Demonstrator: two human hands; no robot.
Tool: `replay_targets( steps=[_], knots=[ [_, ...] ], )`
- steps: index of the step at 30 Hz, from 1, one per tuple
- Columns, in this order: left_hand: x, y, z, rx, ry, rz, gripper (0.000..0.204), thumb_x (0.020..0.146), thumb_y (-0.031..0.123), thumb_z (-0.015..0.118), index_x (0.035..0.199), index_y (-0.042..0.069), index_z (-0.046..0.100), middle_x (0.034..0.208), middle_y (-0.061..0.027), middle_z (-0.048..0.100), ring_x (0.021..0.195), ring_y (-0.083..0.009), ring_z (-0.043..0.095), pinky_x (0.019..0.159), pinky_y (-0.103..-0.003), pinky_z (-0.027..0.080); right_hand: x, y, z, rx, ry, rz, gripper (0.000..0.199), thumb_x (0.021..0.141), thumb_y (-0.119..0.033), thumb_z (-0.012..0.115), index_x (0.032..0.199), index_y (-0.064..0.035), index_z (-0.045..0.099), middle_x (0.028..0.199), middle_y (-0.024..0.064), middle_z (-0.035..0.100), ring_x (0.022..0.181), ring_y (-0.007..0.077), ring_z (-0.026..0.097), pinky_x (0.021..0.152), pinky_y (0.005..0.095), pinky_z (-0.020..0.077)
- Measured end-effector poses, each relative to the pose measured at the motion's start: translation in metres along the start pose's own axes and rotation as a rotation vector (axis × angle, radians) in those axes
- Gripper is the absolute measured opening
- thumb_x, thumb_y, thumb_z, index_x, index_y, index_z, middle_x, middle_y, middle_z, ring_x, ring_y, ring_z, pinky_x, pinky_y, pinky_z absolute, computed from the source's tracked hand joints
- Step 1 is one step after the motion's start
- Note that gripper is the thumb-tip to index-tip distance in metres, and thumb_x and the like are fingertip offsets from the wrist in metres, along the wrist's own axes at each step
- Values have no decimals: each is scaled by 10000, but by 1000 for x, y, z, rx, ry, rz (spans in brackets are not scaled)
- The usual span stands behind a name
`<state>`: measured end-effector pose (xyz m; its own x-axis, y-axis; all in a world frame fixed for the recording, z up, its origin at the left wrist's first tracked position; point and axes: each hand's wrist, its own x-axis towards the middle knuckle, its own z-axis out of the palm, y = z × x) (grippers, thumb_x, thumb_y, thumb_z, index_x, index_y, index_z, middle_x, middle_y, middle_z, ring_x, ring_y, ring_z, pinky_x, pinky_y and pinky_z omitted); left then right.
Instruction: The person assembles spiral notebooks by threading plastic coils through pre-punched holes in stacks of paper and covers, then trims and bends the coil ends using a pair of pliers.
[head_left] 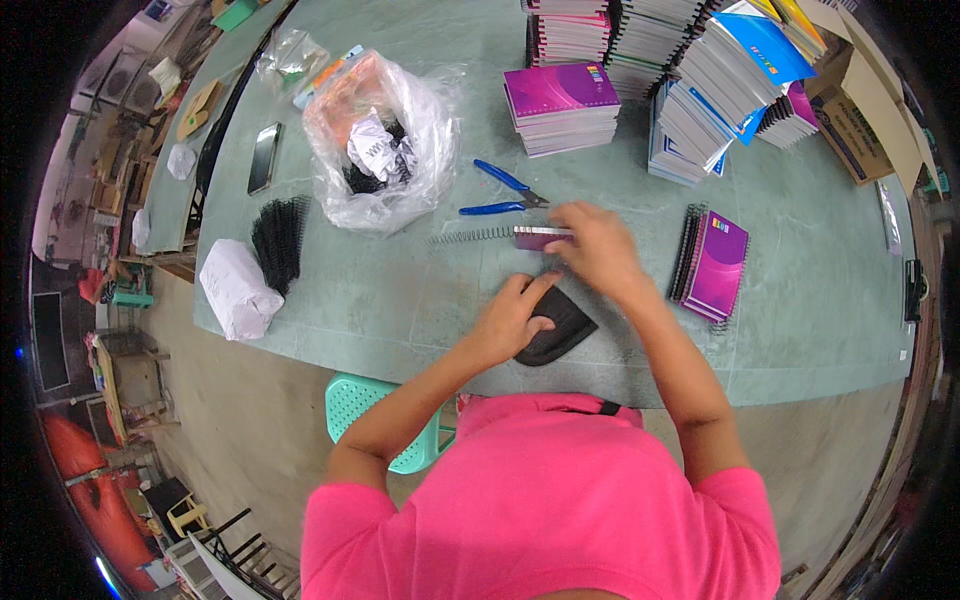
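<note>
Counter, grey-green. Right hand, fingers pinched; left hand, grip unclear. Black pad, near edge, beneath left hand. Purple notebook, in right fingers, farther in. Dark coil, extending toward left edge.

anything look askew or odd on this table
The stack of blue-covered books at the back right looks askew, its layers unevenly offset, though the fisheye may exaggerate its lean. A dark coil juts past the left end of the purple notebook at the right hand.
</note>
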<state>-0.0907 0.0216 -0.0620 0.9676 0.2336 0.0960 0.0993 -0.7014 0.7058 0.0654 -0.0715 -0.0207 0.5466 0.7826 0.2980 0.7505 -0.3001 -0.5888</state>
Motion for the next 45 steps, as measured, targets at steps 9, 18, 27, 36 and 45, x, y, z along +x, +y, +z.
replay_targets(
  steps=[9,18,27,36,45],
  knots=[
    [31,27,-61,41,-121,-164,306,737,61,620,1019,65,502,896,-100,600,855,-276,601,785,-378,460,-36,46,-21,366,-9,300,167,781,-88,649,941,-45,673,846,139,657,680,255,611,634,295,467],
    [42,27,-65,65,-37,82,315,785,86,640,1100,90,624,1036,-102,634,940,-227,604,822,-317,464,-42,48,-14,338,54,233,160,770,-63,645,924,-28,663,887,144,655,766,275,624,685,322,469],
    [51,31,-53,9,134,124,300,775,79,643,1075,75,633,1010,-125,634,919,-264,597,839,-339,452,-42,50,-19,452,2,284,174,763,-63,668,932,-22,663,839,98,669,739,197,614,668,282,460],
    [69,40,-46,-111,319,165,302,782,69,633,1083,94,633,947,-112,622,899,-275,587,818,-331,452,-59,73,13,863,-41,544,194,785,4,639,978,-12,654,813,-23,636,687,38,517,631,196,435],
    [79,38,-36,-222,242,93,281,793,157,636,1065,84,631,971,-146,613,896,-310,588,805,-369,460,-60,71,17,760,11,429,214,798,19,587,1003,1,645,867,25,664,821,86,562,756,238,453]
  ],
)
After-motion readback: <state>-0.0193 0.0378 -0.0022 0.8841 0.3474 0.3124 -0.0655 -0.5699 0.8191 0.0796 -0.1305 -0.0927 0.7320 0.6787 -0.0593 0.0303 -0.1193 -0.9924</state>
